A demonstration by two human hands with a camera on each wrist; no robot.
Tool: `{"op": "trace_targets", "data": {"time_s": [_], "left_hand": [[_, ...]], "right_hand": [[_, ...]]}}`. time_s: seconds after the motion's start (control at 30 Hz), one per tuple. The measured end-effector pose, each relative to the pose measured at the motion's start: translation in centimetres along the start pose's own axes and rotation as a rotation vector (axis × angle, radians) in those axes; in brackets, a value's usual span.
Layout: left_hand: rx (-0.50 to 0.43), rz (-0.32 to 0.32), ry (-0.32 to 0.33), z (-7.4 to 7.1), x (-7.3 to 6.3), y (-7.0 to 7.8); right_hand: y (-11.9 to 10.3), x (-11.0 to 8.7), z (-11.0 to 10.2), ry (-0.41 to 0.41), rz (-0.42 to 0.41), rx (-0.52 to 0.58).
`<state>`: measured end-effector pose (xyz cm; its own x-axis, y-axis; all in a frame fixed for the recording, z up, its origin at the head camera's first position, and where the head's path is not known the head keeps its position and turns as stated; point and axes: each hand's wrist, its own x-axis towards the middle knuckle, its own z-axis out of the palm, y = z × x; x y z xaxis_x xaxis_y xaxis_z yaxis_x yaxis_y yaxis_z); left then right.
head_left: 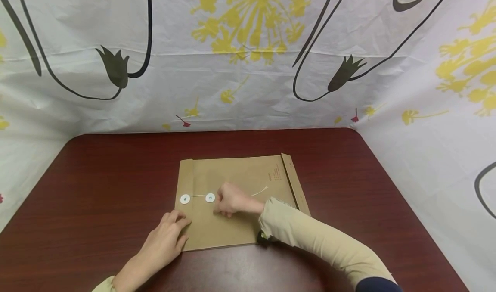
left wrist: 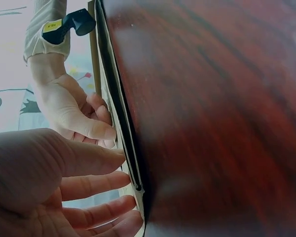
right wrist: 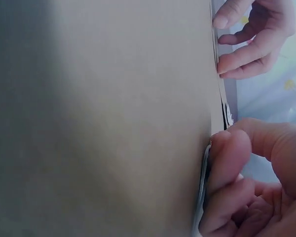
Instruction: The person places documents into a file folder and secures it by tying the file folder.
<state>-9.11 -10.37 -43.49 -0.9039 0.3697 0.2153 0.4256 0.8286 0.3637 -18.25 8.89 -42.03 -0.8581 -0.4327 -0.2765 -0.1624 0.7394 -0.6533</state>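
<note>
A brown kraft document envelope (head_left: 236,171) lies flat on the table. Two white round buttons sit on it: a left button (head_left: 185,199) on the flap and a right button (head_left: 210,198) further in. Thin white string (head_left: 197,195) spans the two, and its loose end shows beyond the right wrist. My right hand (head_left: 232,199) is beside the right button with fingers curled, pinching the string; the pinch itself is hidden. My left hand (head_left: 164,236) rests fingertips on the envelope's left edge, its fingers (left wrist: 96,185) fairly straight in the left wrist view.
The dark red-brown table (head_left: 116,171) has rounded far corners. Behind and beside it hangs a white patterned cloth (head_left: 248,89). A raised folded strip (head_left: 296,182) runs along the envelope's right side. A dark wrist device (left wrist: 69,27) is strapped at the right sleeve.
</note>
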Motion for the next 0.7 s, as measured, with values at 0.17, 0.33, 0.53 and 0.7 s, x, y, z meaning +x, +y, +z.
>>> {"op": "trace_targets", "data": {"time_s": [0.17,0.33,0.53,0.7], "left_hand": [[0.002,0.009,0.009,-0.1,0.0,0.0],[0.002,0.023,0.024,-0.1,0.0,0.0],[0.004,0.019,0.018,-0.2,0.1,0.0],[0.002,0.014,0.005,-0.2,0.0,-0.1]], "right_hand": [[0.2,-0.4,0.0,0.041,-0.066,-0.089],[0.2,-1.2,-0.3,0.053,-0.095,-0.191],[0.1,-1.8,-0.6,0.093,-0.069,-0.098],[0.3,-2.3,-0.5,0.094,-0.056,-0.049]]}}
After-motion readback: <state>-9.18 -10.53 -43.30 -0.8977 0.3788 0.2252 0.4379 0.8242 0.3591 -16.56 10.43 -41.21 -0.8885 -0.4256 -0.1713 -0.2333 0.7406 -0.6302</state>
